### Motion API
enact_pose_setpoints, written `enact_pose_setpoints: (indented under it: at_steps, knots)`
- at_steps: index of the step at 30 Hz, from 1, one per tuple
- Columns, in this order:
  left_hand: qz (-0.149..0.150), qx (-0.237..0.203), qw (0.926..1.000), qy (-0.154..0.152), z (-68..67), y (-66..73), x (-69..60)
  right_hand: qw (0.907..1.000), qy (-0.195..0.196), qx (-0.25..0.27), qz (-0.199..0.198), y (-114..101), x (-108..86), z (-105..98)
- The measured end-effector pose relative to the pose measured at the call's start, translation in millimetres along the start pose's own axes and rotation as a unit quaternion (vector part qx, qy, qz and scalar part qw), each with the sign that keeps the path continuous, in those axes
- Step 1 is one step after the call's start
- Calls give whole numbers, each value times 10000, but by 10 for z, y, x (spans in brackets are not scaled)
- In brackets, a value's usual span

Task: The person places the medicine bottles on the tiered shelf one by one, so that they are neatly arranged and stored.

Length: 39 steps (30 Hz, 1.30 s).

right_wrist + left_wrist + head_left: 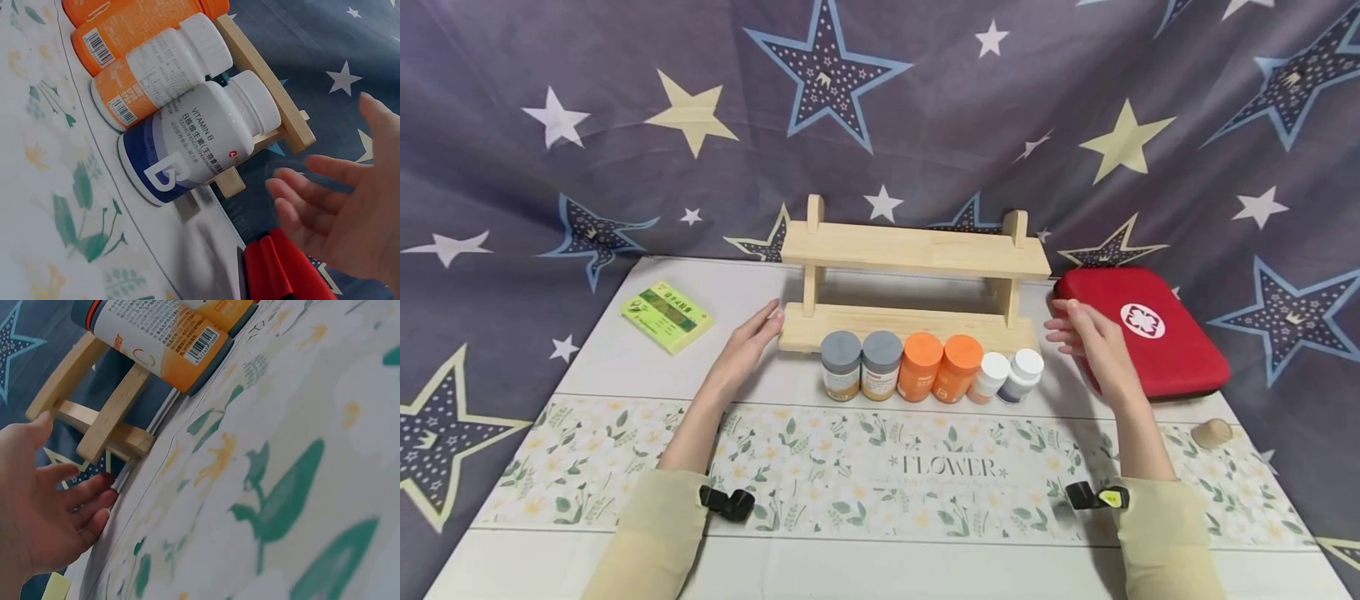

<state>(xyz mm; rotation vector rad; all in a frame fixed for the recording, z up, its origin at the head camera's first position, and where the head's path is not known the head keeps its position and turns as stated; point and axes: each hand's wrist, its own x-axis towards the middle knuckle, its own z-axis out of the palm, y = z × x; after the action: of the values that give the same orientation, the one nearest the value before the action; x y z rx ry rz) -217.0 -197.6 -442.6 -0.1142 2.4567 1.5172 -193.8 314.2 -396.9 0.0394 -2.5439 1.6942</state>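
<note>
A two-tier wooden shelf stands at the back of the table. In front of it is a row of bottles: grey-capped ones, orange ones and smaller white-capped ones. My left hand is beside the shelf's left end, fingers relaxed, holding nothing; in the left wrist view the hand is near the shelf's end. To the right of the shelf, my right hand has loosely extended fingers and holds nothing. The right wrist view shows this hand near the vitamin B bottle.
A red case with a white emblem lies at the right, partly behind my right hand. A green-yellow box lies at the left. A small wooden piece is at the right. Star-patterned cloth hangs behind.
</note>
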Motion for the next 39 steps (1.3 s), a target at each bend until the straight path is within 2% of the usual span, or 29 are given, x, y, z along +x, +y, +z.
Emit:
enact_pose_setpoints:
  at_steps: [5,10,14,17,22,27,32,36,39]
  knots:
    - [327,305,9989,-155,17,-21,10,9953,-877,-395,-72,39,-13,43]
    - [594,316,9973,-278,13,-60,28,9818,-1629,-923,-324,46,-29,40]
    - [655,183,9970,-374,-8,-111,39,9692,-1963,-1434,-395,61,-28,40]
    - [640,151,9969,-440,-21,-111,36,9631,-2136,-1584,-409,73,-38,38]
    - [560,87,9967,-576,-32,-96,30,9618,-2241,-1539,-332,96,-61,25]
    - [450,118,9964,-704,-24,-86,34,9633,-2161,-1515,-480,114,-72,22]
    - [477,117,9963,-704,-14,-92,25,9643,-2067,-1567,-532,116,-84,15]
    - [548,30,9960,-703,16,-91,32,9691,-1920,-1457,-524,89,-115,-41]
    - [588,-53,9960,-676,45,-90,36,9759,-1772,-1127,-598,57,-135,-124]
